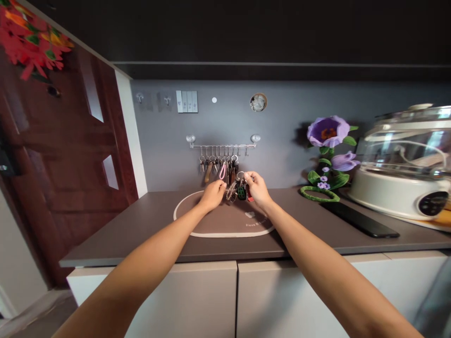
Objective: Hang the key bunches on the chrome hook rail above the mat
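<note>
My right hand (257, 188) pinches a metal ring that carries a bunch of keys (241, 191), with a dark fob, a beaded strap and a red tag hanging from it. To the left of the bunch, my left hand (213, 195) is closed at the fingertips on a thin part of it, at the strap side. Both hands are above the brown oval mat (207, 226). Behind them, a clear hook rail (225, 146) on the grey wall holds several sets of keys (211, 165), one with a pink loop (222, 170).
To the right stand a purple knitted flower (329, 133), a black phone (359, 219) lying flat, and a white appliance (394, 188) with a clear top. A dark cabinet (246, 33) overhangs the counter (134, 230). A red-brown door (70, 141) is on the left.
</note>
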The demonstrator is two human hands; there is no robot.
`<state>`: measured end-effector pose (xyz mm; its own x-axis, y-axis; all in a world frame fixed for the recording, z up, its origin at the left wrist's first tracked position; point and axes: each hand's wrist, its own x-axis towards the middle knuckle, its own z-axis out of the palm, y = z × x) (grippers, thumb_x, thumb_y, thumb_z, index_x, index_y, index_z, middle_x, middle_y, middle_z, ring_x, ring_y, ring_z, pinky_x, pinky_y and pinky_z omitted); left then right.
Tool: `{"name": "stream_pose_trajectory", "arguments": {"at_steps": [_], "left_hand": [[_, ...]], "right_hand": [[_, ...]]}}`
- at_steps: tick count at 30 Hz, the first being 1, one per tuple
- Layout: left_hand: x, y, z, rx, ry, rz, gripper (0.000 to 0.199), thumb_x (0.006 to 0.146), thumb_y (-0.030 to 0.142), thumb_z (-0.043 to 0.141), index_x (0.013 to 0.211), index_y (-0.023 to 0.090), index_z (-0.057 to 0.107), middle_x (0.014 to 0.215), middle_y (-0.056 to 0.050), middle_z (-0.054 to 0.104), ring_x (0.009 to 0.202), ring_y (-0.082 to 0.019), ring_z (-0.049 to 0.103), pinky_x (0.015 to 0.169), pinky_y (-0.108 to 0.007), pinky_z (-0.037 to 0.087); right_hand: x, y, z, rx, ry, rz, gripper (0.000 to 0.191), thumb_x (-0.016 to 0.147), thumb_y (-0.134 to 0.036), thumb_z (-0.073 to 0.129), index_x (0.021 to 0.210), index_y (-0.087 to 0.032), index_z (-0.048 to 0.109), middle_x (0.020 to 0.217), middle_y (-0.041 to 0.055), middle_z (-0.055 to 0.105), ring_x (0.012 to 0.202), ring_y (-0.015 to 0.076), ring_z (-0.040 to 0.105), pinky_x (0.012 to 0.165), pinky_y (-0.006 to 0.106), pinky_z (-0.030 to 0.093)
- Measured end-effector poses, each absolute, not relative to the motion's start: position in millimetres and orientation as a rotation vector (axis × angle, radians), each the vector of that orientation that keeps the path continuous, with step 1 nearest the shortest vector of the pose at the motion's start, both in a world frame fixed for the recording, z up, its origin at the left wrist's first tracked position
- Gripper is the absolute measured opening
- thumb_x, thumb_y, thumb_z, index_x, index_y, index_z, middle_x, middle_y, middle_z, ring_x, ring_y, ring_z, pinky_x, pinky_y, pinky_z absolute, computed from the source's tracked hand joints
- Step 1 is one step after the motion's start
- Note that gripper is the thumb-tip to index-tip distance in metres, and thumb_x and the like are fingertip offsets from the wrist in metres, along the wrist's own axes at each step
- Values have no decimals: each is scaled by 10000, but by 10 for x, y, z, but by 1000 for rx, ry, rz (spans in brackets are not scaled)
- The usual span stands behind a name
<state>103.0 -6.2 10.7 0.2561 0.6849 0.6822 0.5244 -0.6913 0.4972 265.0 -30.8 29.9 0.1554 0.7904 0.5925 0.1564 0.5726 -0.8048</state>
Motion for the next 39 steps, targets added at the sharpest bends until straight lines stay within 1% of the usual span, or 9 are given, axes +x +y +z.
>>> {"name": "stream_pose_trajectory", "arguments": {"at_steps": [6, 11, 16, 21, 26, 33, 39], "left_hand": [[1040, -65, 103, 2372, 1089, 1458, 205, 810, 301, 392, 691, 197, 522, 647, -22, 556, 616, -149, 485, 620, -250, 322], [1041, -85, 113, 2435, 1189, 1425, 239, 833, 276, 341, 721, 176, 527, 682, -23, 572, 652, -142, 503, 633, -246, 337], [1054, -60, 77, 2473, 1212, 1408, 246, 839, 275, 337, 729, 171, 530, 686, -20, 581, 654, -132, 516, 621, -237, 348], [1065, -47, 57, 2508, 1204, 1414, 245, 838, 268, 337, 730, 168, 533, 707, -24, 584, 669, -131, 515, 621, -237, 343], [1064, -56, 67, 2526, 1226, 1396, 248, 839, 266, 341, 728, 165, 538, 709, -25, 592, 661, -130, 519, 616, -238, 340], [1060, -77, 73, 2572, 1217, 1377, 252, 843, 265, 337, 733, 167, 542, 707, -26, 597, 658, -132, 521, 610, -240, 333], [1055, -83, 76, 2582, 1238, 1355, 249, 839, 258, 344, 724, 167, 545, 707, -31, 599, 659, -134, 521, 616, -243, 334]], "right_hand": [[2735, -192, 350, -885, -1293, 600, 314, 701, -506, 504, 743, -196, 477, 506, -52, 439, 447, 95, 398, 472, 228, 359], [2778, -64, 510, -853, -1244, 627, 341, 683, -513, 521, 740, -179, 488, 479, -60, 439, 411, 75, 370, 428, 207, 322], [2799, 141, 712, -864, -1258, 608, 275, 698, -437, 538, 694, -164, 501, 454, -63, 415, 375, 57, 330, 379, 187, 266], [2785, 338, 880, -889, -1211, 668, 176, 743, -318, 521, 672, -160, 489, 430, -58, 406, 352, 57, 331, 357, 184, 263], [2768, 477, 977, -961, -1176, 662, 183, 772, -263, 484, 619, -164, 461, 389, -57, 362, 329, 61, 318, 334, 186, 246], [2780, 661, 1008, -1012, -1127, 587, 208, 752, -243, 496, 565, -165, 446, 399, -57, 350, 383, 61, 329, 393, 188, 300], [2787, 774, 974, -1051, -1092, 550, 186, 726, -244, 518, 568, -151, 487, 450, -35, 421, 425, 72, 381, 442, 201, 349]]}}
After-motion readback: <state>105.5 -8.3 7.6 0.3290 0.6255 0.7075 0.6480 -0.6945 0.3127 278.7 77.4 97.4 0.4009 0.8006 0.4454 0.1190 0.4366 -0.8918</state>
